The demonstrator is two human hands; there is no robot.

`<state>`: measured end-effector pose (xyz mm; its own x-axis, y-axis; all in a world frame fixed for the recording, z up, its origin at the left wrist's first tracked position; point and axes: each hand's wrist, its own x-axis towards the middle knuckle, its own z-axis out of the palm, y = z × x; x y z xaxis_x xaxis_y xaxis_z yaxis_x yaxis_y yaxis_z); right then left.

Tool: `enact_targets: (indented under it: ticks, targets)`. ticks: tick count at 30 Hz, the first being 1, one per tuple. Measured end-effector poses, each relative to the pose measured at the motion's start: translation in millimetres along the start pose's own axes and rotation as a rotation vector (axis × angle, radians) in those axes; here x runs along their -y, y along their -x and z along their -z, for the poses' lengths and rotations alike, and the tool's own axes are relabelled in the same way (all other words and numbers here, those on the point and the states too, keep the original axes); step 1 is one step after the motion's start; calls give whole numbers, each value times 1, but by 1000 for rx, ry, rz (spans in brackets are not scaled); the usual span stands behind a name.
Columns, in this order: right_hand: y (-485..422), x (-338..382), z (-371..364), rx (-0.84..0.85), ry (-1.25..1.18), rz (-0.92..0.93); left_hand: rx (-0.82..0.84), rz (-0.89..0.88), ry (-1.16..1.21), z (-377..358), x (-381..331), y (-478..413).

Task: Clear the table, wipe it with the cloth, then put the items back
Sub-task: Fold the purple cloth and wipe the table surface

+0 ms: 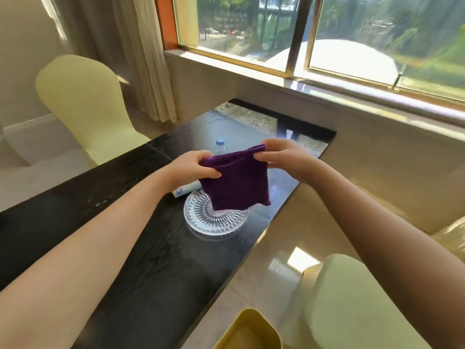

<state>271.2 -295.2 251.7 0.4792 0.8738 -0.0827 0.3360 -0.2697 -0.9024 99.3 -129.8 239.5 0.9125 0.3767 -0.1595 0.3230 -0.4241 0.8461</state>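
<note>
A folded purple cloth (pixel 236 180) hangs in the air above the black glossy table (pixel 151 260). My left hand (pixel 193 168) pinches its upper left corner and my right hand (pixel 284 157) pinches its upper right corner. Under the cloth a clear cut-glass plate (pixel 214 220) lies on the table. A small white and blue packet (pixel 182 191) sits at the plate's left edge, partly hidden by my left hand. Behind the cloth stands a clear water bottle with a blue cap (pixel 220 142), mostly hidden.
A pale yellow chair (pixel 83 102) stands left of the table and another (pixel 352 306) at the lower right. A yellow bin (pixel 249 331) sits on the floor by the table's near right edge. A window sill (pixel 327 96) and curtain (pixel 141 59) lie beyond.
</note>
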Motion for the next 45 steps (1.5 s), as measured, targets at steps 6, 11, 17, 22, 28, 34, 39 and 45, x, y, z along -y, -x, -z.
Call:
enact_targets:
  ticks: [6,11,17,22,28,34,39,45]
  targets:
    - [-6,17,30,-50,139,-3,114,-86,104,21,-7,-45]
    - [-19,18,47,-134,282,-96,97,-175,23,38,-19,-72]
    - [-40,13,54,-21,456,-208,158,-193,-94,40,-9,-94]
    - [-54,6,59,11,315,-210,120,-171,-26,38,2,-113]
    - [-71,-20,83,12,77,-178,150,-123,150,27,-1,-138]
    - [-94,-71,116,62,402,-337,256,-6,66,-20,2,-187]
    - [-135,-136,148,-133,595,-301,31,75,-137,-83,3,-252]
    - [-179,-238,153,-324,477,-193,-258,93,-325,-158,32,-292]
